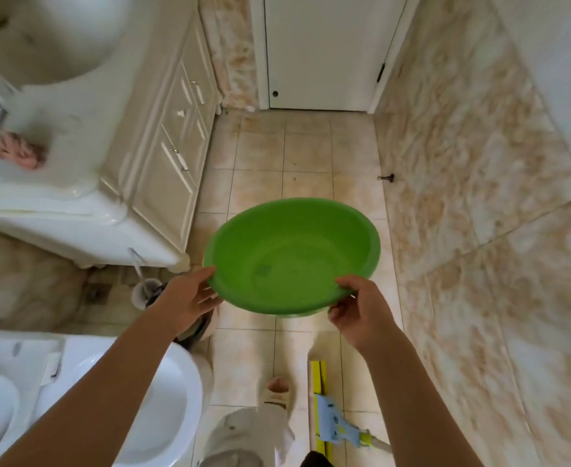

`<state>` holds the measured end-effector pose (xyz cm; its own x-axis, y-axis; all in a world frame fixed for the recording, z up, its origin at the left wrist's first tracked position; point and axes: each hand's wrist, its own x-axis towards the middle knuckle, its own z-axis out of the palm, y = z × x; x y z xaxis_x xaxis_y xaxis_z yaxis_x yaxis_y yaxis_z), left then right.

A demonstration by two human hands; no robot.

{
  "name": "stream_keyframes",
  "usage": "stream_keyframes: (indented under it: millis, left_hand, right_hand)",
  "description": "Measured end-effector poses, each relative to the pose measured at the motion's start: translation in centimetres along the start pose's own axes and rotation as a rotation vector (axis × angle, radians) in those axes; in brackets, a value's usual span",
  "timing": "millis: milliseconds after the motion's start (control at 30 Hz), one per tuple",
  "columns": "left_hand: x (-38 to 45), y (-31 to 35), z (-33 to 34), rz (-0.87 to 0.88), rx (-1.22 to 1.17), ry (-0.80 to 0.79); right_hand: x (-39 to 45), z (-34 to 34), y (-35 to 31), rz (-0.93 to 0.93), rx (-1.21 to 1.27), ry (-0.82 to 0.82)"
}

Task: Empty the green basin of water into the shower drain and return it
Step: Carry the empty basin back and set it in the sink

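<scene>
Above the tiled floor (260, 163), your left hand (189, 298) and right hand (361, 315) both pinch the near rim of the green basin (294, 257) — it could tip away and drop, since the far rim hangs unsupported.

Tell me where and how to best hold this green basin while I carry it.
Grip the green basin by its flared rim, one hand at each side of the near edge, as the left hand and right hand do now: thumbs on top, fingers under the lip. The wide, round, handle-less shape probably carries steadier with two hands than one.
</scene>
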<state>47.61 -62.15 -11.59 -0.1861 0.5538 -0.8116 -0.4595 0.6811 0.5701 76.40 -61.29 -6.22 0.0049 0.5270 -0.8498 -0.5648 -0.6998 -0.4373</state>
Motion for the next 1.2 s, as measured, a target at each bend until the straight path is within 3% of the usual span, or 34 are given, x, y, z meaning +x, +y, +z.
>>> stream_keyframes:
  millis: [467,667,900,1200]
  left_hand:
    - [-0.5,12.7,1.7,0.126,-0.219,0.025]
    - [3.2,16.6,4.3,0.151,-0.292,0.127]
    - [10.1,25.9,9.3,0.252,-0.375,0.206]
    - [15.4,35.0,15.2,0.282,-0.370,0.254]
  right_hand:
    - [0.8,11.9,-10.0,-0.029,-0.206,-0.141]
    - [6.1,16.7,-14.7,-0.020,-0.236,-0.166]
    - [15.2,25.7,-24.3,-0.035,-0.366,-0.289]
    - [21.2,31.3,-33.9,-0.013,-0.349,-0.321]
